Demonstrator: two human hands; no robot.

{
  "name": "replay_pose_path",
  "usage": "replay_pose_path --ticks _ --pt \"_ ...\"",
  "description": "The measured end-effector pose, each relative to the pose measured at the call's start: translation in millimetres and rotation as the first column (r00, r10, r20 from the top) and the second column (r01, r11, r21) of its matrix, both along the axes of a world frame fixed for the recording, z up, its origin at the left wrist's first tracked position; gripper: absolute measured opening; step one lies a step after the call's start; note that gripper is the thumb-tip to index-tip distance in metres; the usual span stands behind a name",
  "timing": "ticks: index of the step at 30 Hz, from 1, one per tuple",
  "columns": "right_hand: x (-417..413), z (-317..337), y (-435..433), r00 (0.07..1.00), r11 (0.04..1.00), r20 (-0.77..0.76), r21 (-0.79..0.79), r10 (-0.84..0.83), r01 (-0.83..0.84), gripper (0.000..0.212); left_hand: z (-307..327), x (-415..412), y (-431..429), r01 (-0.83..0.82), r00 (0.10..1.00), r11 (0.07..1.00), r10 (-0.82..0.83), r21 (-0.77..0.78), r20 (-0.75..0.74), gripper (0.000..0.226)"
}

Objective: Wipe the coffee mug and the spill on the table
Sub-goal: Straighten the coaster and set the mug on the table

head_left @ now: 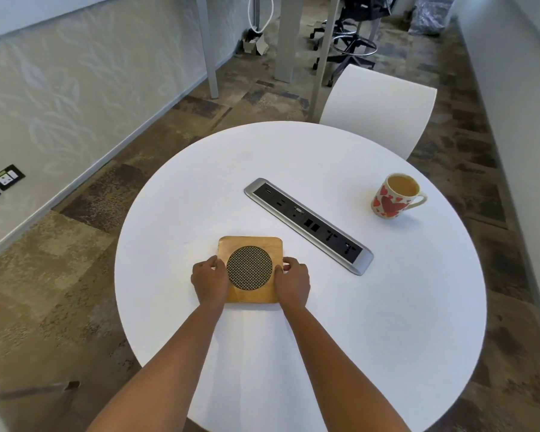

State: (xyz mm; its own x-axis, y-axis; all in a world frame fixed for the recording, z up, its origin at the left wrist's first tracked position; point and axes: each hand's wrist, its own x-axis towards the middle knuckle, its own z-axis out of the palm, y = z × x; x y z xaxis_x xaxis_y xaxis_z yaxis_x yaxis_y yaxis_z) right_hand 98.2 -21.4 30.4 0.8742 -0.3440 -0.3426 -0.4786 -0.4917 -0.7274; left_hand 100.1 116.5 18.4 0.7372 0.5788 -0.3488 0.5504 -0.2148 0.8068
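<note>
A white mug with red hearts, filled with light brown coffee, stands upright near the right edge of the round white table. A square wooden coaster with a round mesh centre lies flat on the table in front of me. My left hand grips its left edge and my right hand grips its right edge. No spill or cloth shows on the table.
A long silver and black socket strip is set diagonally into the table between the coaster and the mug. A white chair stands behind the table. Desk legs and a black office chair stand further back on the carpet.
</note>
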Motion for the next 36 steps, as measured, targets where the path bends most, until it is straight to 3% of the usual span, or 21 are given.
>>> replay_pose_path --ticks 14,24,32,36 --pt "-52 -6 -103 0.984 0.983 -0.033 -0.060 -0.177 0.175 0.030 -1 -44 -109 0.131 0.991 0.989 -0.133 -0.063 -0.014 0.034" --pt "-62 -13 -133 0.974 0.973 -0.075 -0.104 -0.214 0.206 0.031 -10 -50 -137 0.226 0.973 0.974 -0.226 -0.013 -0.044 0.033" --pt "-59 -15 -134 0.978 0.974 -0.103 -0.156 -0.181 0.164 0.027 -12 -48 -140 0.192 0.981 0.978 -0.189 0.078 -0.051 0.031" --pt "-47 -8 -144 0.987 0.964 -0.027 -0.219 -0.160 0.151 0.027 -4 -39 -145 0.188 0.981 0.955 -0.194 0.230 0.005 0.023"
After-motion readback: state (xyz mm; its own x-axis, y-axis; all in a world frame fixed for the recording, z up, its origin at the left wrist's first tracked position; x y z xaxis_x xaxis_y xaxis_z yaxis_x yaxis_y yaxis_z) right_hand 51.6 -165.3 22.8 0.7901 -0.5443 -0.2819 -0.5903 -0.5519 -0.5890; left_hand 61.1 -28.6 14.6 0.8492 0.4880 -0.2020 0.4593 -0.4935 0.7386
